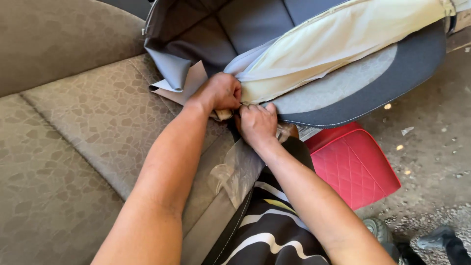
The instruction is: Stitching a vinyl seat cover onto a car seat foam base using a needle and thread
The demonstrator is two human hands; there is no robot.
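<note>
Both hands meet at the near edge of the grey cover [343, 93]. Left hand [220, 92] and right hand [256, 123] have fingers clenched on its fabric, above the brown seat [98, 122].

**A car seat workshop, out in the open**

Looks like a place for fixing and covering car seats. Big brown bench seat [83, 147] with a pebble pattern, lying out as a work table. Grey seat cover [343, 88] pulled half over pale yellow foam [338, 39], so mid-job. Red quilted mat [355, 164] down on the ground [431, 142]. Rough, dusty, gritty ground with small bits and stones, like a yard or roadside shop, not a home. Clear plastic wrap [235, 172] tucked at the seat edge.
</note>
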